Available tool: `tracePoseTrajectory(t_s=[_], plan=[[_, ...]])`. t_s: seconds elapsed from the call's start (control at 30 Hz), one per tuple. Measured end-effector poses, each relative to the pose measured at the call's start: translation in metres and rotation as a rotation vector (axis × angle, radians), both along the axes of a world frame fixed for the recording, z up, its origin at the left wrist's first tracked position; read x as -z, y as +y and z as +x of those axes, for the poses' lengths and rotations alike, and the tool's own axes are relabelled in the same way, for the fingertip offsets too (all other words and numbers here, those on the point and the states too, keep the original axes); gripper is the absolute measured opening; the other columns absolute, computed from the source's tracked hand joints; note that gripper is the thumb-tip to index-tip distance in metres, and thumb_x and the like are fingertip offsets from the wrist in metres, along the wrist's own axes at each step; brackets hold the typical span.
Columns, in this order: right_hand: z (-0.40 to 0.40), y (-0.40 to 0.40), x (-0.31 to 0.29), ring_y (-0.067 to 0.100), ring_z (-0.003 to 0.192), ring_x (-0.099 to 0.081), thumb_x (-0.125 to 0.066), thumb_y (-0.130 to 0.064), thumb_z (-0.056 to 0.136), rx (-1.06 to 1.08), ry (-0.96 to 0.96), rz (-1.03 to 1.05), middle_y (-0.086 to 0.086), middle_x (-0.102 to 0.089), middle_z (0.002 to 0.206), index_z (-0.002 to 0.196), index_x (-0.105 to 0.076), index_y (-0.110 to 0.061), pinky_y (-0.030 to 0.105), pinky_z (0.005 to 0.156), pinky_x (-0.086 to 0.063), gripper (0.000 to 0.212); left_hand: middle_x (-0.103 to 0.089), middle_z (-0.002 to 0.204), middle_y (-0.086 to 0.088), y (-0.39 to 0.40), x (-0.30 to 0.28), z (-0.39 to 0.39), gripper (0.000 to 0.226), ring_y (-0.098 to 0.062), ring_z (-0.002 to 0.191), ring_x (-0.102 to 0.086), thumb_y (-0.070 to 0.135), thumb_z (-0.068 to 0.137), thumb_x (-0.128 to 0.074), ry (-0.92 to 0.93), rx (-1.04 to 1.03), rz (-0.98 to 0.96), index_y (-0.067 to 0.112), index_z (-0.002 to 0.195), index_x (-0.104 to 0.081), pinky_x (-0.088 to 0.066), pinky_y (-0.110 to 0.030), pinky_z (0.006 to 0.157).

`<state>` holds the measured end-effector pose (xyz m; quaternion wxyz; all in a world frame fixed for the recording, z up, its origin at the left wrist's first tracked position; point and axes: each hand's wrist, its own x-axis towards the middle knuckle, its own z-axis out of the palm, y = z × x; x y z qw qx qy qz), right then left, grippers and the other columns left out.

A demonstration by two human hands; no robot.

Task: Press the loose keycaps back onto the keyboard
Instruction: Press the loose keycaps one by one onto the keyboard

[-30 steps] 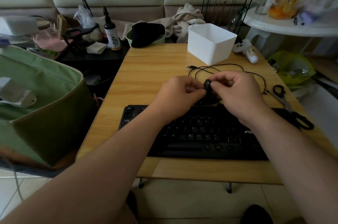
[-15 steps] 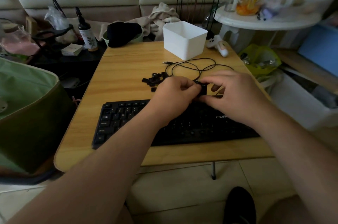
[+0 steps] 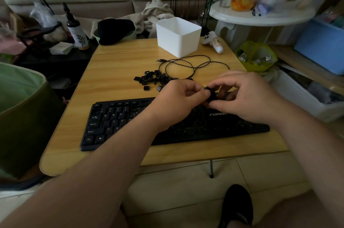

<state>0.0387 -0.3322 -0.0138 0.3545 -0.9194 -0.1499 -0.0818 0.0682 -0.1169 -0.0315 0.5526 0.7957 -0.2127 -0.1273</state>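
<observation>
The wooden table (image 3: 119, 71) fills the middle of the frame. Its front edge runs just below the keyboard, and its left edge sits near a big green bag (image 3: 22, 108) at the left of the frame. There is bare wood on the left side of the table and in the strip between the keyboard and the white bin.

The black keyboard (image 3: 115, 123) lies along the front of the table, tilted a little, with its left end lower in the frame. Some white letters show on its left half. Both arms cover much of its middle.

A white plastic bin (image 3: 178, 38) stands at the back of the table. A thin black cable (image 3: 188, 66) curls in loops in front of it.

A pile of loose keycaps (image 3: 150, 79) lies on the wood just above the keyboard, left of the hands. They are small, black and jumbled.

The left hand (image 3: 176, 99) and the right hand (image 3: 247, 95) meet above the keyboard's top edge. Both have curled fingers that pinch one small black keycap (image 3: 211, 93) between them.
</observation>
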Motion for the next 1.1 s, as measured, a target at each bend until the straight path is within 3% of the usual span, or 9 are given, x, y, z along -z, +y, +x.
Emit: tracePoseTrajectory(t_s=[0.07,0.1,0.27,0.4,0.57,0.67,0.8,0.9,1.1], plan=[[0.004,-0.002,0.004,0.002,0.089,-0.066,-0.091,-0.037,0.072,0.025,0.018,-0.062,-0.022,-0.066,0.104,0.111,-0.076,-0.038,0.030,0.076,-0.061,0.042,-0.073,0.075,0.008,0.005,0.000,0.005,0.019,-0.004,0.059,-0.058,0.043,0.102,-0.063,-0.174,-0.019,0.205,0.031,0.096,-0.076,-0.049,-0.027,0.061],[0.006,-0.002,0.006,0.001,0.091,-0.064,-0.090,-0.039,0.073,0.034,0.034,-0.113,-0.022,-0.065,0.105,0.114,-0.075,-0.039,0.034,0.080,-0.060,0.044,-0.069,0.072,0.011,0.008,0.001,0.008,0.020,0.001,0.057,-0.055,0.045,0.102,-0.060,-0.269,-0.053,0.315,0.033,0.097,-0.075,-0.044,-0.023,0.058],[0.011,0.003,0.012,0.005,0.107,-0.052,-0.083,-0.049,0.079,-0.004,0.172,-0.341,-0.023,-0.057,0.115,0.121,-0.069,-0.044,0.037,0.093,-0.048,0.044,-0.070,0.099,0.017,0.037,0.006,0.031,0.018,0.002,0.081,-0.058,0.036,0.102,-0.059,-0.411,-0.210,0.540,0.034,0.111,-0.074,-0.043,-0.014,0.066],[0.014,0.010,0.014,0.005,0.114,-0.038,-0.079,-0.054,0.081,-0.034,0.231,-0.443,-0.020,-0.050,0.113,0.123,-0.066,-0.049,0.032,0.091,-0.033,0.043,-0.070,0.103,0.016,0.048,0.008,0.037,0.016,0.008,0.076,-0.050,0.033,0.100,-0.062,-0.398,-0.231,0.601,0.034,0.111,-0.074,-0.031,-0.010,0.062],[0.016,0.015,0.013,0.006,0.114,-0.036,-0.079,-0.052,0.082,-0.033,0.263,-0.423,-0.020,-0.049,0.113,0.123,-0.066,-0.048,0.032,0.093,-0.033,0.043,-0.071,0.102,0.015,0.047,0.011,0.034,0.016,0.010,0.082,-0.051,0.035,0.099,-0.064,-0.410,-0.200,0.581,0.032,0.111,-0.075,-0.038,-0.015,0.077],[0.017,0.018,0.014,0.008,0.115,-0.036,-0.080,-0.051,0.082,-0.034,0.273,-0.427,-0.020,-0.049,0.113,0.125,-0.066,-0.048,0.034,0.094,-0.035,0.045,-0.071,0.099,0.015,0.045,0.013,0.032,0.017,0.002,0.088,-0.058,0.037,0.098,-0.065,-0.434,-0.188,0.582,0.032,0.110,-0.076,-0.044,-0.020,0.086],[0.017,0.020,0.013,0.009,0.118,-0.036,-0.080,-0.052,0.081,-0.022,0.279,-0.428,-0.019,-0.051,0.115,0.125,-0.066,-0.048,0.036,0.096,-0.037,0.046,-0.070,0.099,0.016,0.041,0.015,0.031,0.017,-0.004,0.095,-0.062,0.037,0.096,-0.066,-0.444,-0.168,0.582,0.033,0.109,-0.076,-0.045,-0.018,0.081],[0.018,0.022,0.012,0.010,0.119,-0.035,-0.082,-0.052,0.079,0.005,0.285,-0.428,-0.016,-0.052,0.114,0.120,-0.068,-0.048,0.037,0.095,-0.037,0.044,-0.070,0.097,0.015,0.035,0.017,0.028,0.016,-0.008,0.097,-0.063,0.038,0.095,-0.067,-0.467,-0.164,0.574,0.033,0.107,-0.076,-0.052,-0.031,0.092],[0.022,0.033,0.005,0.012,0.112,-0.041,-0.088,-0.046,0.075,0.051,0.338,-0.444,-0.017,-0.054,0.105,0.108,-0.073,-0.045,0.035,0.088,-0.043,0.036,-0.070,0.089,0.017,0.020,0.020,0.020,0.017,-0.010,0.094,-0.062,0.046,0.089,-0.070,-0.521,-0.144,0.558,0.037,0.101,-0.077,-0.054,-0.041,0.093]])
